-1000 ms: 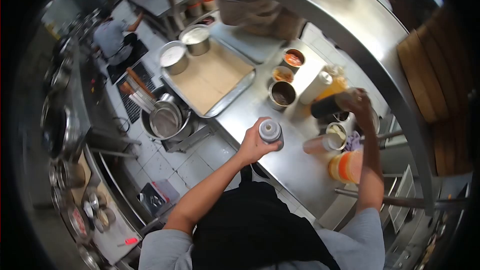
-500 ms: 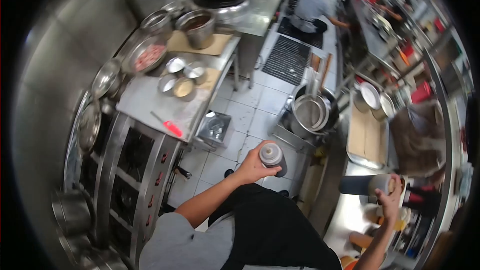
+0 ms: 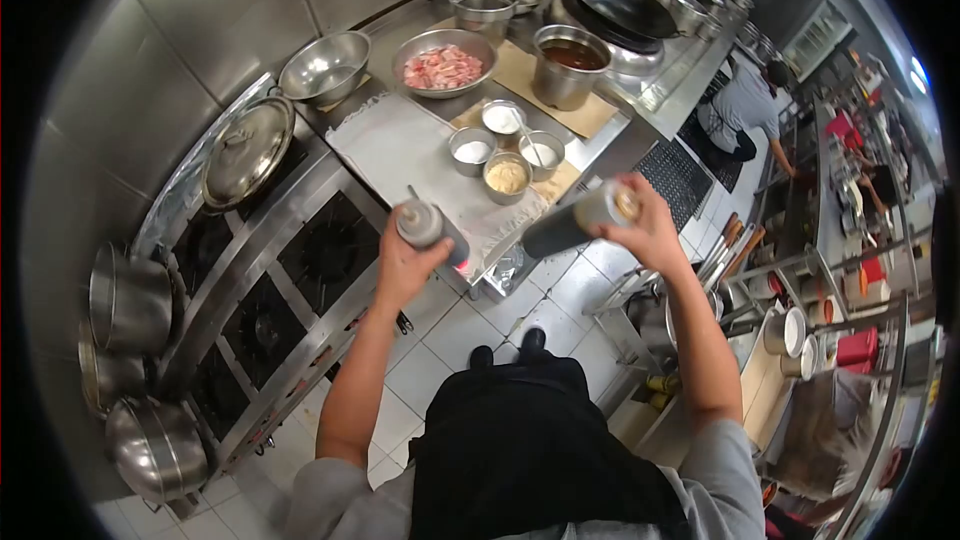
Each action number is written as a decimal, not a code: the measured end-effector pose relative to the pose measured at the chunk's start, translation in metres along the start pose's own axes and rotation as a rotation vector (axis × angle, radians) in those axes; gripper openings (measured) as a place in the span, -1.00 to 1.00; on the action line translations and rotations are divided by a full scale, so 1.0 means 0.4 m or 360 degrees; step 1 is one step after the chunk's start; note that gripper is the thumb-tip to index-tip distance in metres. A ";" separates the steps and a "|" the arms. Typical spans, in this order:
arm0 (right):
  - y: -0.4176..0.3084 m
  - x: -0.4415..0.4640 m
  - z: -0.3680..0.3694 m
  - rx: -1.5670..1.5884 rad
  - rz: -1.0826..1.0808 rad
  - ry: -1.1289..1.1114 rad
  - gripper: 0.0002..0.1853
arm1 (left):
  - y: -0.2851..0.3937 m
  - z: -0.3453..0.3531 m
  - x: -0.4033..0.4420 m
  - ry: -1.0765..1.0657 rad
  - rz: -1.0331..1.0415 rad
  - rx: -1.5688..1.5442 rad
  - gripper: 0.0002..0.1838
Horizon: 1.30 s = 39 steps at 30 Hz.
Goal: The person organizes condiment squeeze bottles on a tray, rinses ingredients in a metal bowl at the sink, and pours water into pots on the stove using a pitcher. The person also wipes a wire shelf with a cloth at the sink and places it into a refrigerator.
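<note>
Dark bottle (image 3: 565,228) slants from your right hand (image 3: 645,227), fingers clasped round its top end, squeeze bottle (image 3: 436,227) sits inside curled fingers of your left hand (image 3: 402,268), probably against slipping.

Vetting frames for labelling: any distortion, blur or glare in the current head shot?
Head view: fisheye bowing along the stove, black corners; head view, centre: bottle in the right hand looks slightly blurred; head view, upper right: ceiling lights glare.

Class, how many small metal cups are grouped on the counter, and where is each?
4: the back cup, the left cup, the right cup and the front cup, nearest the camera. None of this group seems hidden.
</note>
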State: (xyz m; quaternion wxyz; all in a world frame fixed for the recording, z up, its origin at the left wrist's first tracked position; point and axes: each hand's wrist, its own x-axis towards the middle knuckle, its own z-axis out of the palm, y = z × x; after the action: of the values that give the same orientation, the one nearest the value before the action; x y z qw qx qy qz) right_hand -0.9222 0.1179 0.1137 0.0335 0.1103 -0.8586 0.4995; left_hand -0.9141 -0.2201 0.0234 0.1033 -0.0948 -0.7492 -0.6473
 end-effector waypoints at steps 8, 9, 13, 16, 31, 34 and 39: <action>-0.019 0.502 0.191 -0.0112 -0.0347 -0.0062 -0.29 | -0.033 -0.034 0.273 0.0454 0.0038 0.0186 -0.55; -0.014 0.551 0.211 -0.0097 -0.0363 -0.0080 -0.29 | -0.051 -0.028 0.310 0.0477 0.0036 0.0202 -0.55; 0.063 0.727 0.294 -0.0224 -0.0513 -0.0194 -0.32 | -0.175 0.011 0.444 0.0529 0.0130 0.0015 -0.52; 0.135 0.813 0.347 -0.0227 -0.0540 -0.0251 -0.32 | -0.242 0.049 0.519 0.0600 0.0067 0.0134 -0.48; 0.348 0.886 0.462 -0.0305 -0.0332 -0.0541 -0.18 | -0.480 0.125 0.614 0.0616 -0.0104 0.0304 -0.41; 0.335 0.877 0.468 -0.0364 -0.0196 -0.0535 -0.04 | -0.455 0.129 0.624 0.0504 -0.0118 0.0372 -0.37; 0.305 0.813 0.405 -0.0254 -0.0170 -0.0258 -0.05 | -0.437 0.094 0.595 0.0363 -0.0376 0.0427 -0.16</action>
State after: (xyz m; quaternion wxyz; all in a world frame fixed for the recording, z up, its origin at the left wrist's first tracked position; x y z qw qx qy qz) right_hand -1.2573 -0.0146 -0.0164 -0.0009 0.1931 -0.8883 0.4167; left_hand -1.1922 -0.2059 -0.0818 0.1226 0.0822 -0.8181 -0.5559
